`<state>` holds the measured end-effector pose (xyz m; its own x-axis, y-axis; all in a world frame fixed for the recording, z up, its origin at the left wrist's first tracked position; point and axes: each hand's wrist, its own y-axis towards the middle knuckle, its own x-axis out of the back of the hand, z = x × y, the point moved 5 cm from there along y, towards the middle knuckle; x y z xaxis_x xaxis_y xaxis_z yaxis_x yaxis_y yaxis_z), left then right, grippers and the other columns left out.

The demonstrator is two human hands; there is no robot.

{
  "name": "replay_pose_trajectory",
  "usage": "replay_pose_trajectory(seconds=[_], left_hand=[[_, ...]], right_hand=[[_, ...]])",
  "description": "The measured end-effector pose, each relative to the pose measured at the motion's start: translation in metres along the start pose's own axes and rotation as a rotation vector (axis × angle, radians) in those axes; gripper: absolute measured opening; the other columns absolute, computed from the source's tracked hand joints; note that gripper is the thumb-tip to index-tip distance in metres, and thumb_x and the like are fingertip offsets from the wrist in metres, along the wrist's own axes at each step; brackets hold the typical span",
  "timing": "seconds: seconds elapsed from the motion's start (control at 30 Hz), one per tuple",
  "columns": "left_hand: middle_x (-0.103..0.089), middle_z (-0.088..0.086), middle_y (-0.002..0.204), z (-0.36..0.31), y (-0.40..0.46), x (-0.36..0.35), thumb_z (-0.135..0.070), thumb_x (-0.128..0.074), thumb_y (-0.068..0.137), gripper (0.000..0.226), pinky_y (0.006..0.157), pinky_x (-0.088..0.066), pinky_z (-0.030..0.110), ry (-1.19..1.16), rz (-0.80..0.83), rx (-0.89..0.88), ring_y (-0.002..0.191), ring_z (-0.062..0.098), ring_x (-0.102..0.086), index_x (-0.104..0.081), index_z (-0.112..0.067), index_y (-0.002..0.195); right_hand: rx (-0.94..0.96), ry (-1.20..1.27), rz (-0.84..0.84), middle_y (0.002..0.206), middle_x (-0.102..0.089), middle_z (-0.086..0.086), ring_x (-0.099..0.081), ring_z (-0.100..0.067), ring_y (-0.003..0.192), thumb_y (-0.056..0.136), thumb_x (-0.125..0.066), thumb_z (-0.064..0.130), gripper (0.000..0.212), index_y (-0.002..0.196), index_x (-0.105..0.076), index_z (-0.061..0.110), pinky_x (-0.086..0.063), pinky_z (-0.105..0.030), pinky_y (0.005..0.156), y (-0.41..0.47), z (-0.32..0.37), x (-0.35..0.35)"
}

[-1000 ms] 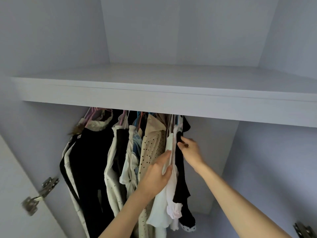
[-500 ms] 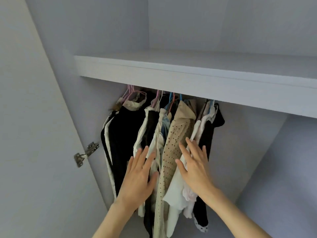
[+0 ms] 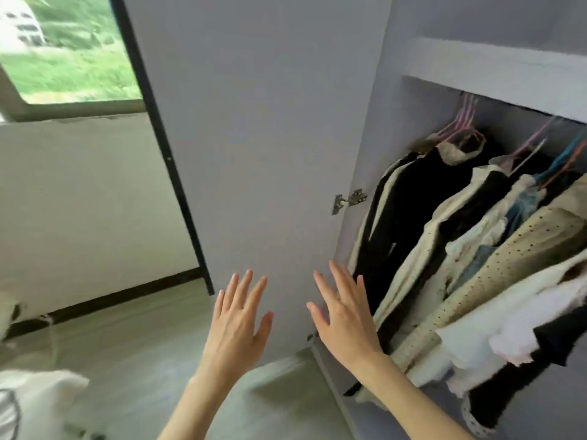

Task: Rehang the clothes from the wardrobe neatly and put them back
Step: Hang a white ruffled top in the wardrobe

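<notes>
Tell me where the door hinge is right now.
In the head view, the metal hinge sits right of centre, on the open wardrobe door's inner edge, just left of the black garment and above the right hand.

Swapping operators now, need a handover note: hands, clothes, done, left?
Left hand: open, fingers spread, holds nothing, raised in front of the open grey wardrobe door.
Right hand: open, empty, near the wardrobe's left edge, beside the clothes.
Clothes: black-and-cream jacket, beige dotted garment, white and black pieces hang on pink and blue plastic hangers under the shelf.
Done: these garments are on hangers.
Left: white fabric pile on the floor, possibly more clothes; door open.
</notes>
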<state>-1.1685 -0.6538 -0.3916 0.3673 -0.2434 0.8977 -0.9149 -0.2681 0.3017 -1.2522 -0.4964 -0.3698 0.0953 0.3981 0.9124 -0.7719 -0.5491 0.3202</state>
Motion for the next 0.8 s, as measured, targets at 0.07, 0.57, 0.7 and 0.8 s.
replay_pose_trajectory(seconds=[0.07, 0.57, 0.7, 0.8], left_hand=[[-0.042, 0.014, 0.142, 0.043, -0.034, 0.013, -0.042, -0.035, 0.087, 0.055, 0.101, -0.029, 0.048, 0.023, -0.013, 0.103, 0.134, 0.034, -0.032, -0.039, -0.017, 0.136], [-0.040, 0.011, 0.144, 0.283, -0.372, 0.148, -0.043, -0.033, 0.084, 0.059, 0.107, -0.027, 0.047, 0.131, -0.165, 1.010, 0.136, 0.031, -0.030, -0.046, -0.014, 0.135], [-0.008, -0.002, 0.156, 0.286, -0.450, 0.167, -0.058, -0.006, 0.076, 0.080, 0.110, 0.006, 0.025, 0.122, -0.232, 1.260, 0.144, 0.017, 0.005, -0.021, -0.025, 0.146], [-0.001, -0.003, 0.157, 0.292, -0.496, 0.183, -0.061, -0.003, 0.074, 0.082, 0.109, 0.010, 0.024, 0.128, -0.188, 1.391, 0.143, 0.014, 0.011, -0.016, -0.026, 0.147]], right_hand=[[0.089, 0.027, 0.056, 0.139, -0.047, -0.012, -0.045, -0.029, 0.128, 0.088, -0.032, 0.046, 0.054, 0.130, -0.053, 0.019, -0.027, -0.047, 0.102, -0.003, 0.049, -0.024], [0.872, 0.320, 0.419, 0.132, -0.053, -0.012, -0.048, -0.032, 0.125, 0.087, -0.037, 0.049, 0.056, 0.126, -0.056, 0.014, -0.027, -0.052, 0.104, -0.099, 0.438, -0.169], [1.064, 0.353, 0.534, 0.133, -0.053, -0.012, -0.047, -0.031, 0.126, 0.092, -0.026, 0.055, 0.062, 0.128, -0.055, 0.014, -0.026, -0.051, 0.105, -0.141, 0.504, -0.187], [1.215, 0.367, 0.612, 0.132, -0.054, -0.012, -0.047, -0.032, 0.126, 0.090, -0.033, 0.052, 0.058, 0.128, -0.054, 0.013, -0.025, -0.049, 0.106, -0.166, 0.542, -0.201]])
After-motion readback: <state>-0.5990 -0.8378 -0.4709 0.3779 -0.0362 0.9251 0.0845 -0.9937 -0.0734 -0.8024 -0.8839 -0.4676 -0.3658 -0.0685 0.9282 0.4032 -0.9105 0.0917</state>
